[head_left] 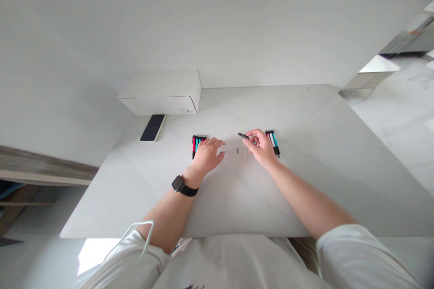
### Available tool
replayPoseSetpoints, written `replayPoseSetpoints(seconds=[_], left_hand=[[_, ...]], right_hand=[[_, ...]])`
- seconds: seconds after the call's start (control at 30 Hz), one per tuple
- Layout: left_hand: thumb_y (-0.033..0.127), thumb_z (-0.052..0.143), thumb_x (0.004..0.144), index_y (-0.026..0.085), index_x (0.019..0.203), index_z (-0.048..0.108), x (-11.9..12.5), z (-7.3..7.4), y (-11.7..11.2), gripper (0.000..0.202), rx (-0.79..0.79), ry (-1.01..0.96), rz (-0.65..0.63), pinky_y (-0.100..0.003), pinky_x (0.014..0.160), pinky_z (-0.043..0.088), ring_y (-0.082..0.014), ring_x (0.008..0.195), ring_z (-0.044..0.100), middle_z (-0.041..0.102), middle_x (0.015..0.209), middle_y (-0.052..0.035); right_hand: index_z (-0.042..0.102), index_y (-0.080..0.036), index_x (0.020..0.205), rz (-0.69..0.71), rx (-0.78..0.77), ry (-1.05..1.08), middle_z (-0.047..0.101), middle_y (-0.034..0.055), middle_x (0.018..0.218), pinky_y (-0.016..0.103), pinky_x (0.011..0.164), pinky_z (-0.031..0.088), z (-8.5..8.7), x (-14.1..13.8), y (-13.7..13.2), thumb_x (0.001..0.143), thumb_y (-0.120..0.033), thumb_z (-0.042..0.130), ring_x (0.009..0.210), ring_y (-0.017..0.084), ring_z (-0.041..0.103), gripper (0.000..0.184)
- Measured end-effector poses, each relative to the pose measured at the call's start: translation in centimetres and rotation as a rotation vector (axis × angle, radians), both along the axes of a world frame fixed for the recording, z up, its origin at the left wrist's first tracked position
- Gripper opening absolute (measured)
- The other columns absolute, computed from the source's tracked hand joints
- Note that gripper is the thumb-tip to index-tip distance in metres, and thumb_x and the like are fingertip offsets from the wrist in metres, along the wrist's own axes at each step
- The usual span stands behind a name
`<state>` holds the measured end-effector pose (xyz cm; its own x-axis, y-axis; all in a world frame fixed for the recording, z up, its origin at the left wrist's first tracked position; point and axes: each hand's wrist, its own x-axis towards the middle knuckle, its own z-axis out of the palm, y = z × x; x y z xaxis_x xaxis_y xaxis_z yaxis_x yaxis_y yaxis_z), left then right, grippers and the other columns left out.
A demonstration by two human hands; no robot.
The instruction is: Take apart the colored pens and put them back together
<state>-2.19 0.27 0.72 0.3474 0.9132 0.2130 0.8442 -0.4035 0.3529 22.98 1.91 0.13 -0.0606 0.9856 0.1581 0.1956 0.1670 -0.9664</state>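
My right hand [260, 148] pinches a short black pen part [242, 135] between thumb and fingers, and its dark end points left. A bit of teal shows among those fingers. Just below, a thin white pen refill [244, 152] lies on the table beside a small dark piece [238, 150], too small to name for sure. My left hand [207, 155] is open, with thumb and fingers apart and nothing between them. It partly covers a row of pens [194, 144] in pink, teal and black. Another group of pens [276, 143] lies at my right hand's outer side.
A white box [159, 92] stands at the back left of the white table [322, 153], against the wall. In front of it lies a phone [153, 127], dark screen up. A watch [183, 185] is on my left wrist. A white cable [151, 230] loops by my left sleeve.
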Motion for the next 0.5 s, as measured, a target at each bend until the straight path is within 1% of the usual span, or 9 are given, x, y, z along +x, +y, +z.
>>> replayPoseSetpoints(seconds=[0.1, 0.17, 0.33, 0.5], left_hand=[[0.028, 0.067, 0.092, 0.026, 0.105, 0.072, -0.28, -0.08, 0.27, 0.014, -0.03, 0.03, 0.001, -0.041, 0.094, 0.048, -0.0265, 0.102, 0.065, 0.071, 0.105, -0.0073], [0.029, 0.067, 0.093, 0.025, 0.098, 0.072, -0.54, -0.22, 0.5, 0.009, -0.044, 0.043, -0.001, -0.04, 0.093, 0.047, -0.026, 0.1, 0.065, 0.072, 0.1, -0.0072], [0.035, 0.072, 0.091, 0.026, 0.102, 0.074, -1.0, -0.4, 0.81, 0.014, -0.038, 0.02, 0.023, -0.04, 0.09, 0.045, -0.0264, 0.097, 0.065, 0.073, 0.099, -0.0062], [0.037, 0.075, 0.089, 0.027, 0.1, 0.075, -1.01, -0.23, 0.77, 0.014, -0.047, 0.015, 0.038, -0.04, 0.089, 0.044, -0.0259, 0.095, 0.066, 0.074, 0.094, -0.0054]], right_hand=[[0.063, -0.026, 0.109, 0.006, -0.003, -0.001, 0.062, -0.0024, 0.075, 0.025, 0.052, 0.053, -0.07, 0.0, -0.01, 0.087, -0.056, 0.072, 0.059, 0.014, 0.059, 0.038], [0.063, -0.026, 0.108, 0.013, -0.005, -0.003, 0.062, -0.0026, 0.075, 0.025, 0.053, 0.053, -0.13, 0.01, -0.06, 0.088, -0.056, 0.072, 0.058, 0.013, 0.059, 0.038], [0.062, -0.026, 0.108, 0.023, -0.012, 0.003, 0.063, -0.0016, 0.077, 0.026, 0.054, 0.055, -0.13, 0.02, -0.13, 0.088, -0.059, 0.071, 0.061, 0.014, 0.06, 0.04], [0.062, -0.026, 0.109, 0.028, -0.024, 0.015, 0.065, -0.0005, 0.08, 0.026, 0.054, 0.057, -0.21, -0.04, -0.1, 0.087, -0.062, 0.071, 0.064, 0.015, 0.061, 0.044]])
